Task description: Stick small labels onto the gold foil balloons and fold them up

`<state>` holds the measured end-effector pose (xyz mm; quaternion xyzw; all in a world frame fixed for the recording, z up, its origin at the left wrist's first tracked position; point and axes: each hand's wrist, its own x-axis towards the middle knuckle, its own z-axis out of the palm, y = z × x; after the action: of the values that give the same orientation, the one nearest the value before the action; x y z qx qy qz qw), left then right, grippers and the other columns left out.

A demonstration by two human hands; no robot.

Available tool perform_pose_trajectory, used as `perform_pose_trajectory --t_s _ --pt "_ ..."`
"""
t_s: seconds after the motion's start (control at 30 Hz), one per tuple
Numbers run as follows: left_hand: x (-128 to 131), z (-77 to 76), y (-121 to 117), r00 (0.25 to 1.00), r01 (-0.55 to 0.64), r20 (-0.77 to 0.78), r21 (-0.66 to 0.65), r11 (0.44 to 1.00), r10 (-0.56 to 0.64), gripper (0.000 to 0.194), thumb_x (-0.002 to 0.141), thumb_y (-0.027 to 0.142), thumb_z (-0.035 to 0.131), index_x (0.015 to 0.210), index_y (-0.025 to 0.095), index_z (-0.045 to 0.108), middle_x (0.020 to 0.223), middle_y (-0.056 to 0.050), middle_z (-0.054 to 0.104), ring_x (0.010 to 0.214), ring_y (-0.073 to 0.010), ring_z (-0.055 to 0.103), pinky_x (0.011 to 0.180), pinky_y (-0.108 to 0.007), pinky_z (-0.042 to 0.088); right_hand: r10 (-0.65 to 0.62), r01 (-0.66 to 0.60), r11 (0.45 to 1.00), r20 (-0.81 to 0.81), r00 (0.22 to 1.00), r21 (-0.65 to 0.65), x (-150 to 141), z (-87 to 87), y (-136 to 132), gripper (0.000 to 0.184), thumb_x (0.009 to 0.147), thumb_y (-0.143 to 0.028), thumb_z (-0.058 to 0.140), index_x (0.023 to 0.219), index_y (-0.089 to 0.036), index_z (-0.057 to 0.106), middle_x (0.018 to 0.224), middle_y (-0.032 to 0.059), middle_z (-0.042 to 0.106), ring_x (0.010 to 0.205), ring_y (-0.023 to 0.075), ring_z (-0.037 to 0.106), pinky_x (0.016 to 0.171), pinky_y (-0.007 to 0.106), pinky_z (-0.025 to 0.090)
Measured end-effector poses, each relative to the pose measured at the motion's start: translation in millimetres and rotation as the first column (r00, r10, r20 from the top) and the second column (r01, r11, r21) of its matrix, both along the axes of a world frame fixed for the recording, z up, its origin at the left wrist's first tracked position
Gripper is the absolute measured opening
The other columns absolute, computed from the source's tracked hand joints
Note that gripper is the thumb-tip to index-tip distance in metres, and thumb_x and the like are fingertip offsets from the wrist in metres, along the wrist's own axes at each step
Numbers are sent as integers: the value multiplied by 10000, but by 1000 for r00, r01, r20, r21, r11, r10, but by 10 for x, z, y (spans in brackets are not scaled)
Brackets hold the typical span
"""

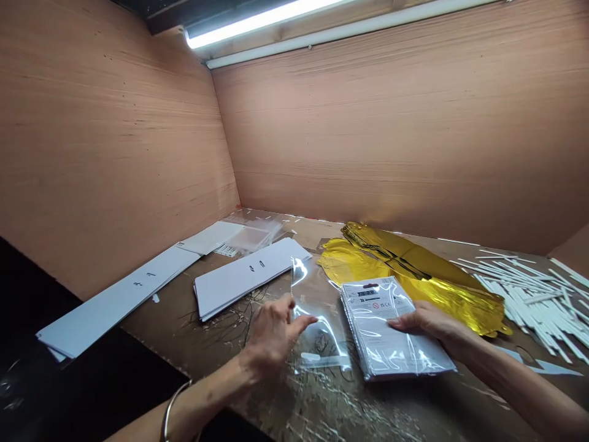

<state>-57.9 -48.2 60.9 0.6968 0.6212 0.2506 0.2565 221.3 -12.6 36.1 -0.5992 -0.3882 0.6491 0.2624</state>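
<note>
My right hand [426,325] grips a thick stack of white printed packs in clear plastic [380,328], thumb on top and fingers hidden beneath. The top pack has a hang hole and black print at its upper end. To its left a clear plastic bag [322,325] lies flat on the worktop, shining under the lamp. My left hand [273,331] is over the bag's left edge, thumb stretched out and apart from the bent fingers, with nothing visible in it. Just beyond that hand rests a pile of long white cards [251,276] with small black marks.
More long white cards [119,301] lie along the left panel, with clear plastic sleeves [257,233] behind. Folded gold foil balloons [442,288] are spread behind the packs. Many white sticks [529,294] are scattered at right. Wooden panels [391,135] enclose the worktop under a tube lamp [262,21].
</note>
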Motion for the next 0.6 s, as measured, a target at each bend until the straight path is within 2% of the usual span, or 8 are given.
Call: perform_pose_trajectory --t_s 0.03,0.07,0.13,0.17,0.27,0.33,0.47,0.6 --pt "25 -1 34 992 117 -72 138 984 -107 403 680 506 537 810 126 570 813 -106 614 811 -224 565 721 -364 438 6 -6 1000 11 1000 1 10 0 9 296 546 -172 661 825 -115 581 704 94 664 601 198 622 543 260 490" --pt "62 -40 80 959 276 -128 216 936 -253 446 683 513 533 912 132 568 984 -126 583 954 -240 513 812 -383 399 13 -13 1000 24 1000 -2 20 -3 16 299 549 -180 664 829 -119 578 698 90 663 594 195 620 532 255 487" --pt "143 -202 188 841 539 -228 253 804 -492 574 664 544 536 1079 148 510 1254 -144 406 1169 -283 322 941 -449 267 31 -30 999 45 999 -16 31 -14 29 308 553 -197 669 838 -128 576 687 83 661 577 193 616 512 252 481" --pt "175 -304 239 794 603 -262 225 765 -549 604 675 549 519 1131 155 476 1303 -142 346 1209 -292 254 964 -478 211 36 -34 999 56 998 -24 32 -18 34 309 552 -201 671 837 -130 575 680 80 660 570 194 614 505 254 479" --pt "215 -559 328 756 644 -287 168 746 -588 555 726 532 460 1159 185 454 1296 -122 364 1221 -276 233 980 -497 144 31 -29 999 82 996 -22 12 -24 41 307 542 -196 676 825 -136 574 671 73 659 555 195 609 494 259 477" --pt "211 -620 331 749 652 -289 157 742 -597 486 759 493 439 1157 215 452 1271 -96 397 1213 -259 250 982 -493 137 19 -19 1000 77 997 -2 -6 -26 39 303 533 -185 675 815 -137 575 681 71 660 558 194 608 494 259 477" --pt "235 -544 282 726 667 -353 149 730 -590 306 822 351 407 1098 243 480 1206 -61 451 1179 -247 294 964 -503 166 -11 11 1000 -9 1000 14 16 -12 -8 320 528 -162 656 836 -134 573 709 72 661 579 194 611 531 272 484" --pt "326 -461 269 666 683 -534 156 713 -521 239 832 202 335 983 169 517 1092 -103 497 1039 -252 419 868 -472 310 9 -2 999 -148 989 50 125 139 -155 341 549 -178 642 880 -133 577 821 95 657 659 221 619 600 308 488"
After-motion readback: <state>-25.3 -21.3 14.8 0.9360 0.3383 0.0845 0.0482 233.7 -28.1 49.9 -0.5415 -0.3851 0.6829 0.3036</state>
